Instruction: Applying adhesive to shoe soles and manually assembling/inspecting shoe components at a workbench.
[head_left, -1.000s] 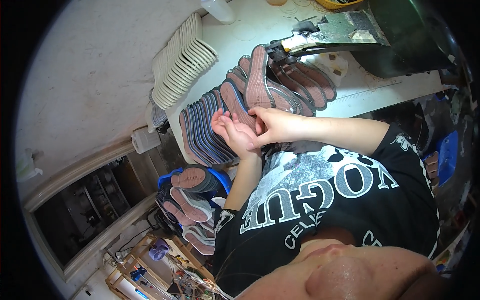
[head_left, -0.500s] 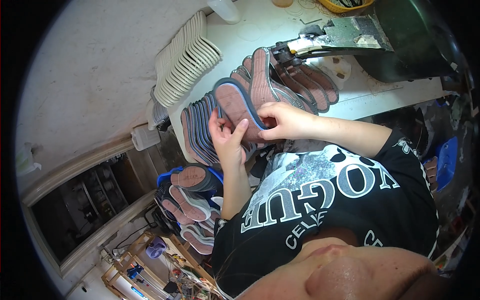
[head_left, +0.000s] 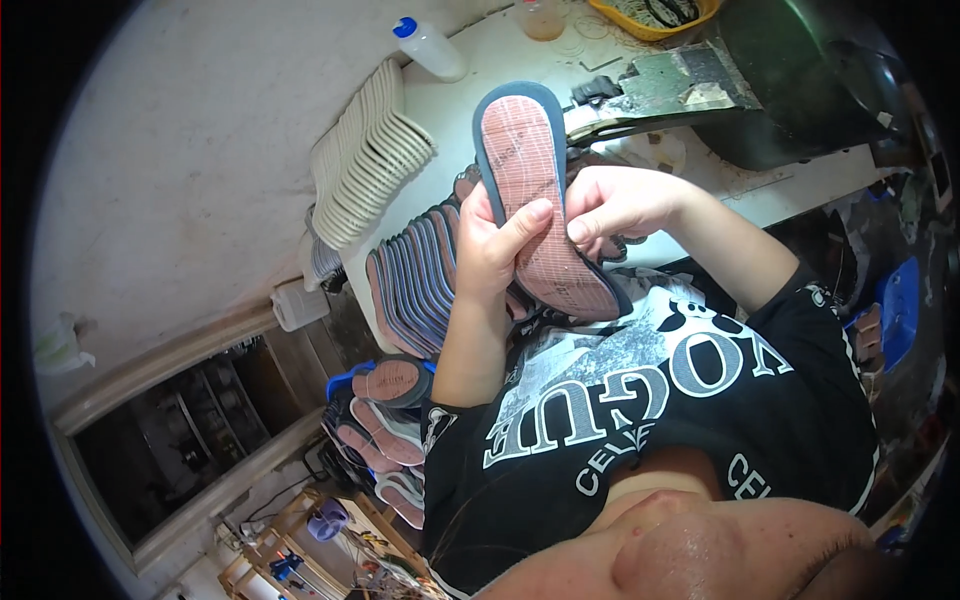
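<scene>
Upright in front of me is a shoe insole (head_left: 522, 140) with a reddish-brown face and a raised dark rim. My left hand (head_left: 490, 242) grips its left edge, thumb lying across the face and fingers behind. On the opposite edge, near the narrow middle, my right hand (head_left: 622, 208) is closed, with thumb and curled fingers pinching the rim. The lower end of the insole reaches down in front of my shirt. Left of my left hand, a row of similar insoles (head_left: 412, 285) leans together on the table. More insoles behind my hands are mostly hidden.
White soles (head_left: 372, 160) stand stacked along the wall. A blue-capped bottle (head_left: 432, 52) and a yellow basket (head_left: 655, 28) are at the table's far side. The green machine arm (head_left: 680, 88) juts in from the right. Below left, a pile of insoles (head_left: 388, 430) fills a blue crate.
The insole has been raised and turned more upright, its face now toward me. My left hand has moved up with its thumb across it, and my right hand has shifted up along the right edge.
</scene>
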